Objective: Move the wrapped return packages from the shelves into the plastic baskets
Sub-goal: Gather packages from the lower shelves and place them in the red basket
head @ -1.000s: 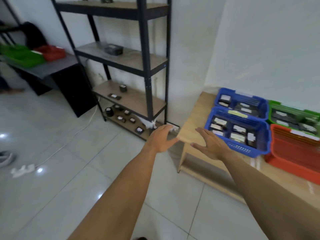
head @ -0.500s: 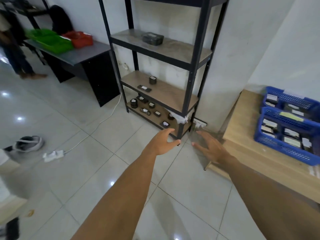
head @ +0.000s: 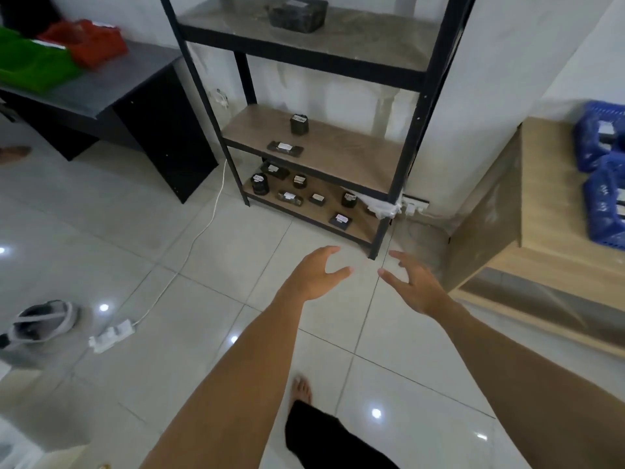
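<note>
A black metal shelf unit (head: 402,170) stands against the wall ahead. Its bottom board carries several small black wrapped packages with white labels, such as one at the front right (head: 340,221). The board above holds two packages (head: 299,124) (head: 284,148), and a bigger wrapped package (head: 297,14) lies on the upper board. Two blue plastic baskets (head: 600,211) with packages inside sit on a low wooden table (head: 548,231) at the right edge. My left hand (head: 314,274) and my right hand (head: 414,287) hover open and empty over the floor, short of the shelf's front right post.
A dark desk (head: 101,96) at the left holds a green basket (head: 32,67) and a red basket (head: 91,45). A white power strip (head: 111,335) and its cable lie on the tiles beside a grey shoe (head: 40,321). My bare foot (head: 301,389) is below.
My view has swung left from the table toward the shelf, which is now closer and centred. Both empty hands travelled with it, away from the blue baskets.
</note>
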`<move>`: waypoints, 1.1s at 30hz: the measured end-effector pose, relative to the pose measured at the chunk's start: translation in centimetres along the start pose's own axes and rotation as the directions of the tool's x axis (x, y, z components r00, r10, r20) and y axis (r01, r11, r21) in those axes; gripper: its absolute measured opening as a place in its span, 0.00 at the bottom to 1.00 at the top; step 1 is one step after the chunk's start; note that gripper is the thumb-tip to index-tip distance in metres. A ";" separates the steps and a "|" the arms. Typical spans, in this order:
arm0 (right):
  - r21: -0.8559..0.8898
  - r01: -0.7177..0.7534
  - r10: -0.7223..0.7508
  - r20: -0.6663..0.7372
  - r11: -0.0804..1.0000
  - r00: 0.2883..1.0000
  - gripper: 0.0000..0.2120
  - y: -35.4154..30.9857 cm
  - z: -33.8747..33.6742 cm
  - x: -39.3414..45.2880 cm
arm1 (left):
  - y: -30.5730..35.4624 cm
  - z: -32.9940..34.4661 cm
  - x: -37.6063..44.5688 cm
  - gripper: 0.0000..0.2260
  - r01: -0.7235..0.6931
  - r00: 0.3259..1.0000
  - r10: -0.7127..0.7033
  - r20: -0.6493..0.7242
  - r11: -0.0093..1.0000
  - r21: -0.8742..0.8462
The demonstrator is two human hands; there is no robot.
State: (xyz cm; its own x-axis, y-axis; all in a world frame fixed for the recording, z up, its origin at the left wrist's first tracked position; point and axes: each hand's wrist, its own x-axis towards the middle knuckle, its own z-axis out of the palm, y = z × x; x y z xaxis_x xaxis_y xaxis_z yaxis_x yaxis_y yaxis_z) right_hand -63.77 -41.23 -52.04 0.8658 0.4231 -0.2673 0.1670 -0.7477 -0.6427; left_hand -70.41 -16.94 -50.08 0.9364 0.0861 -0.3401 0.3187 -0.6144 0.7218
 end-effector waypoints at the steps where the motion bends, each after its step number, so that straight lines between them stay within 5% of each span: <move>1: 0.031 -0.023 0.023 -0.013 0.999 1.000 0.35 -0.2 1.1 1.7 | -1.2 -1.0 1.6 0.31 0.000 1.000 0.000 0.009 1.000 0.000; 10: 0.314 -0.230 0.277 -0.114 0.921 0.954 0.32 -1.4 10.8 16.1 | -12.1 -7.7 17.0 0.29 -0.023 0.992 0.023 0.125 1.000 0.001; 20: 0.427 -0.402 0.496 -0.135 0.810 0.857 0.30 1.3 19.7 32.2 | -23.2 -9.1 36.4 0.28 -0.032 0.967 0.033 0.253 0.999 -0.009; 33: 0.546 -0.384 0.603 -0.302 0.744 0.739 0.23 17.2 32.3 54.4 | -35.7 4.4 60.1 0.27 -0.069 0.955 0.062 0.289 0.998 0.013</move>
State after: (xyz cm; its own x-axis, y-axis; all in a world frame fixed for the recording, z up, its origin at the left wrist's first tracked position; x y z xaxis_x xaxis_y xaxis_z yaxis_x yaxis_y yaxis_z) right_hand -29.02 -14.59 -100.84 0.8826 -0.2922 -0.3683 -0.4659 -0.4395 -0.7680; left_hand -26.12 6.71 -98.95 0.8716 -0.1828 -0.4548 0.2518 -0.6290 0.7355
